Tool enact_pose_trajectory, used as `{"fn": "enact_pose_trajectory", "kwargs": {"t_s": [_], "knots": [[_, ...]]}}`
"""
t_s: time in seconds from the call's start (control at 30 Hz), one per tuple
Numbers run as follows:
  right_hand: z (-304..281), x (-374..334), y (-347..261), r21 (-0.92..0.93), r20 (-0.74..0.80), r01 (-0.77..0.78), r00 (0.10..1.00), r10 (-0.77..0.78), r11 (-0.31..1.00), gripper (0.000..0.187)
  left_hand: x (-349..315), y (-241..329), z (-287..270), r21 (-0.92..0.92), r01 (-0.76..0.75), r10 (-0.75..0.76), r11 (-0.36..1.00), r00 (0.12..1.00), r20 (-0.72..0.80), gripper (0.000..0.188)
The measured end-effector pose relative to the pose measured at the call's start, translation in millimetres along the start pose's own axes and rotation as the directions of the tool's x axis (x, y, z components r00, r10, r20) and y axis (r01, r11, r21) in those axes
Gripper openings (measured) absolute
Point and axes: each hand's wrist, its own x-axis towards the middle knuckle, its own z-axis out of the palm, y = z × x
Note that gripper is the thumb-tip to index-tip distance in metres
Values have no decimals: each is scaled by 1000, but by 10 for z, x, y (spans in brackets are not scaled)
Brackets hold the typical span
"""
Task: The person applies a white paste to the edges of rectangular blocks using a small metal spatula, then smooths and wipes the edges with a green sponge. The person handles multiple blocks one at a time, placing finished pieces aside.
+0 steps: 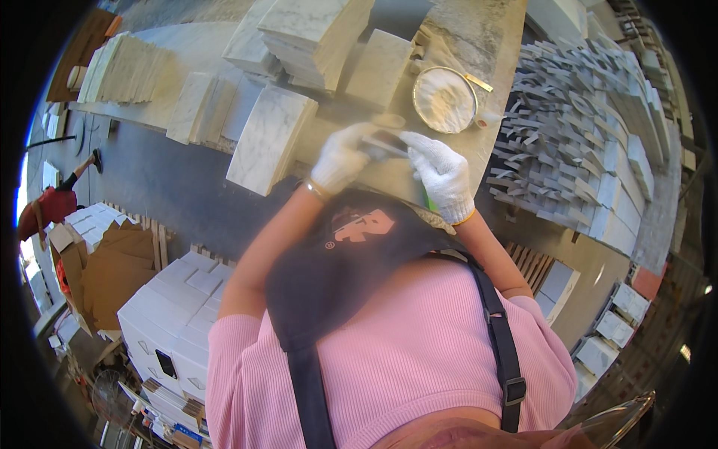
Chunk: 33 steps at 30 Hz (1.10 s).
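Observation:
In front of my apron, at the near edge of the workbench (490,86), both white-gloved hands come close together. My left hand (340,159) is closed on one end of a thin, pale flat piece (386,147). Closed at its other end is my right hand (443,178). Haze and blur hide the piece's exact kind. Just beyond the right hand stands a round bowl (475,111) with white powder or paste in it. A flat yellowish tool lies at its rim. Left of my left hand is a stack of grey-veined marble tiles (271,135).
More marble tile stacks (318,37) stand farther back and to the left (123,71). At right, a big pile of thin stone strips (561,131) fills a pallet. White boxes (172,310) with a phone (165,364), and torn cardboard (123,266), are lower left. Another person (56,209) is far left.

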Motion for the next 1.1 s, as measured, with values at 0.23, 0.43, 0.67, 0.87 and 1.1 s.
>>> {"fn": "enact_pose_trajectory", "kwargs": {"t_s": [0.23, 0.43, 0.67, 0.87, 1.1], "knots": [[-23, -36, -30, -44, -24, 12, 1000, -13, 999, 31, 6, -33, -18, -84, -115, 119, 990, 992, 39, 50], [-108, -89, -57, -114, 3, 6, 1000, -5, 993, 32, 22, -155, -38, -279, -40, 67, 959, 994, 88, 46], [109, -144, 26, -117, -119, 9, 993, -23, 993, 32, 50, -210, -37, -97, -107, 114, 990, 991, 69, 41], [241, -128, 6, -117, -184, -5, 983, -16, 993, 31, 77, -278, -17, -68, -124, 127, 990, 991, 40, 41], [173, -190, -93, 37, -204, -125, 970, 130, 991, 33, 80, -363, 12, -168, -121, 125, 978, 992, 15, 42]]}}
